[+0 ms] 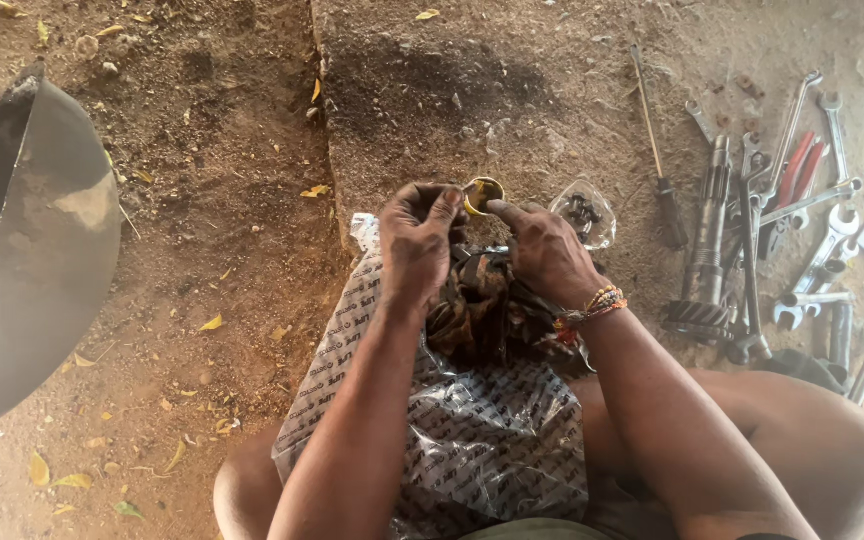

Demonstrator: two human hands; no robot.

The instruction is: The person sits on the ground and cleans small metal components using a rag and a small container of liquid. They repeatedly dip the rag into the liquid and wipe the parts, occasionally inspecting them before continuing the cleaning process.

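My left hand (419,240) grips a small round ring-shaped part with yellow grease inside it (483,192). A finger of my right hand (542,250) reaches into the ring's opening. Both hands hover above a dirty dark cloth (482,310) that lies on a printed clear plastic bag (472,430) spread over my lap. Beaded bracelets circle my right wrist.
A small clear bag of dark metal parts (584,213) lies beyond my right hand. A screwdriver (655,150), a geared shaft (704,250), red-handled pliers and several spanners (822,240) are scattered on the dirt at right. A large grey metal pan (37,250) sits at left.
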